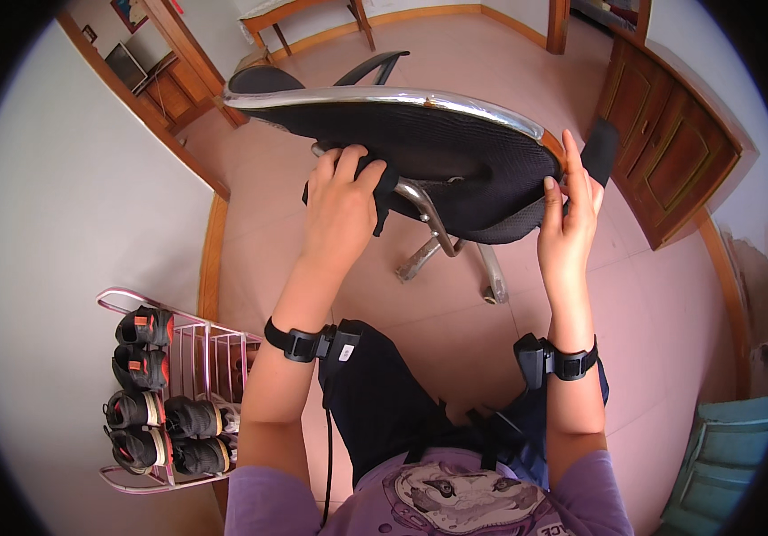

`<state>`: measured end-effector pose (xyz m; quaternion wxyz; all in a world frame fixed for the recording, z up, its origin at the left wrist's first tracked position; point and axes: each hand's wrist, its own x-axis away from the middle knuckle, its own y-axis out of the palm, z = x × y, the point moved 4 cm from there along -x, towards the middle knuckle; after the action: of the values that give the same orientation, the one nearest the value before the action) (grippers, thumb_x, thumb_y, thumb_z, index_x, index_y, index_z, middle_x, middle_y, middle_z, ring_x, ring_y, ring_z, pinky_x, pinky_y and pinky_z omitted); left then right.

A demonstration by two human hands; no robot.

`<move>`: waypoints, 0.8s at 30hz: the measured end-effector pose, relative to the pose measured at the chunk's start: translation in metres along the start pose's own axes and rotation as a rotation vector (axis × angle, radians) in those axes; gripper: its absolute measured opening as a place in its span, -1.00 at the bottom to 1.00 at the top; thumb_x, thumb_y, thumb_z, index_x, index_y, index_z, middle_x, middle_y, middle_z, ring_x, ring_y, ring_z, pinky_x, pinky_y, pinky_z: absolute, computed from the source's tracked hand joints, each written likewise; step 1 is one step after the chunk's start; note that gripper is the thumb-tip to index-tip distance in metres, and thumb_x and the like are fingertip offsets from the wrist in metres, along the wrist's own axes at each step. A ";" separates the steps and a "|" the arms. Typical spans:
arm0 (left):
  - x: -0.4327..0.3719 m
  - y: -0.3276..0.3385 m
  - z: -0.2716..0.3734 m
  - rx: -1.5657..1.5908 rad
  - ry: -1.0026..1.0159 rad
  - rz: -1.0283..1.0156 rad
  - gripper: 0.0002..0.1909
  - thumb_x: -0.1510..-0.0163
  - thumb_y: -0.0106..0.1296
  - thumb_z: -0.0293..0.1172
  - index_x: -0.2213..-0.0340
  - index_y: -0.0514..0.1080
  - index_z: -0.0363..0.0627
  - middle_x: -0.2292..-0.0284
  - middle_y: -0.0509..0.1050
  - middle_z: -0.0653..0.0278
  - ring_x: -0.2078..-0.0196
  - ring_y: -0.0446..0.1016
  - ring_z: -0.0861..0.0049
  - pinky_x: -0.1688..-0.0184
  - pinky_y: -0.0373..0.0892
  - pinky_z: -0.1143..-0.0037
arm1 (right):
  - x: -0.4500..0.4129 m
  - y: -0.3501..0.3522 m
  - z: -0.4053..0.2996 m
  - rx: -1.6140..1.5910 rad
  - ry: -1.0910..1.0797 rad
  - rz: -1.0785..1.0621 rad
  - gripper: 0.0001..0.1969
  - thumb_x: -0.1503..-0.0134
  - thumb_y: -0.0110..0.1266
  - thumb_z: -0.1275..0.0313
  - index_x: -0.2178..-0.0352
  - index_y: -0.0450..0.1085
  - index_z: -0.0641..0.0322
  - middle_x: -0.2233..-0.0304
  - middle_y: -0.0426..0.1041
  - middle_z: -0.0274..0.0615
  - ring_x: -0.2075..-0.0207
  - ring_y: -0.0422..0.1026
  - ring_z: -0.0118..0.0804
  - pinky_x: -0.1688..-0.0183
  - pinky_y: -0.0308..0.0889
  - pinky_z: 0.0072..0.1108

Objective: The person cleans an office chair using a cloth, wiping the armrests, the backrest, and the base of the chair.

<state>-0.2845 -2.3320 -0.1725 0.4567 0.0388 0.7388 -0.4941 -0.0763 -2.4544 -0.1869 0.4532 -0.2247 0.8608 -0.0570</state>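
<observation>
An office chair with a chromed metal frame and a black mesh backrest (424,137) stands before me, its back towards me. My left hand (347,201) grips a bunched black cloth (385,191) against the metal tube (424,208) behind the backrest. At the backrest's right end, my right hand (571,201) holds the edge between thumb and fingers, beside a brownish stretch of the frame (552,149). Below hang the chair's worn metal base legs (494,271), one with a caster. Each of my wrists wears a black strap with a small device.
To the left, a pink metal shoe rack (206,362) holds several dark shoes (144,326) near the wall. A wooden cabinet (672,134) is at the right, with a teal slatted object (725,449) at lower right. A wooden table (290,15) stands at the far wall, beyond the tiled floor.
</observation>
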 end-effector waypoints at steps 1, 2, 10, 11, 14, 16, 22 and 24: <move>0.000 0.002 -0.001 0.002 0.001 0.012 -0.68 0.19 -0.03 -0.62 0.30 0.48 -0.13 0.19 0.35 0.22 0.07 0.27 0.24 0.09 0.24 0.32 | 0.000 -0.001 0.001 0.007 -0.015 0.011 -0.48 -0.06 -0.05 0.63 -0.09 0.19 0.06 0.31 0.35 -0.22 0.21 0.23 -0.23 0.02 0.16 -0.48; 0.000 0.004 -0.004 0.000 -0.005 0.018 -0.68 0.19 -0.03 -0.62 0.30 0.48 -0.13 0.19 0.35 0.22 0.07 0.27 0.24 0.09 0.24 0.32 | 0.000 -0.002 0.001 0.014 -0.029 0.023 -0.49 -0.06 -0.04 0.63 -0.08 0.21 0.05 0.32 0.35 -0.22 0.23 0.23 -0.25 0.04 0.17 -0.50; -0.002 0.018 -0.045 -0.014 -0.066 0.088 -0.69 0.21 -0.04 -0.63 0.34 0.50 -0.11 0.22 0.37 0.22 0.08 0.28 0.23 0.08 0.24 0.34 | 0.002 0.003 0.001 -0.129 0.140 -0.013 -0.70 -0.03 0.08 0.54 0.15 0.39 0.14 0.34 0.34 -0.22 0.29 0.23 -0.35 0.20 0.23 -0.61; -0.003 0.021 -0.051 -0.013 -0.069 0.094 -0.69 0.21 -0.04 -0.63 0.34 0.50 -0.11 0.22 0.37 0.22 0.08 0.28 0.23 0.08 0.24 0.34 | 0.002 0.003 0.000 -0.128 0.134 -0.013 -0.70 -0.03 0.08 0.54 0.15 0.39 0.14 0.34 0.34 -0.22 0.29 0.23 -0.35 0.20 0.23 -0.61; -0.004 0.033 -0.071 -0.009 -0.103 0.110 -0.70 0.21 -0.05 -0.63 0.36 0.51 -0.10 0.24 0.38 0.21 0.11 0.30 0.22 0.10 0.26 0.33 | 0.004 0.009 -0.005 -0.157 0.142 -0.034 -0.72 -0.02 0.09 0.54 0.18 0.39 0.16 0.30 0.37 -0.25 0.27 0.22 -0.32 0.19 0.22 -0.59; -0.007 0.036 -0.087 -0.028 -0.121 0.133 -0.69 0.21 -0.07 -0.63 0.37 0.52 -0.10 0.25 0.40 0.19 0.15 0.31 0.19 0.11 0.27 0.32 | 0.004 0.013 -0.010 -0.143 0.126 -0.042 -0.73 -0.01 0.10 0.54 0.19 0.39 0.17 0.30 0.38 -0.26 0.26 0.23 -0.30 0.17 0.22 -0.58; -0.028 0.082 -0.154 -0.206 -0.170 -0.005 -0.64 0.18 -0.10 -0.60 0.29 0.50 -0.07 0.25 0.42 0.11 0.18 0.35 0.15 0.10 0.29 0.29 | 0.005 0.028 -0.033 -0.059 -0.095 -0.016 -0.64 0.07 0.07 0.64 0.17 0.39 0.18 0.34 0.43 -0.21 0.25 0.26 -0.19 0.12 0.21 -0.50; -0.015 0.096 -0.192 -0.268 -0.349 -0.190 -0.63 0.12 -0.09 -0.55 0.22 0.47 0.00 0.22 0.43 0.11 0.17 0.38 0.14 0.10 0.31 0.27 | 0.011 0.040 -0.049 -0.013 -0.180 -0.083 -0.47 0.15 0.01 0.71 0.05 0.32 0.17 0.24 0.42 -0.17 0.24 0.27 -0.14 0.13 0.24 -0.47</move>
<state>-0.3494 -2.1298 -0.2107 0.5297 -0.1779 0.7081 -0.4317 -0.1344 -2.4289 -0.1780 0.5246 -0.2673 0.8068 -0.0497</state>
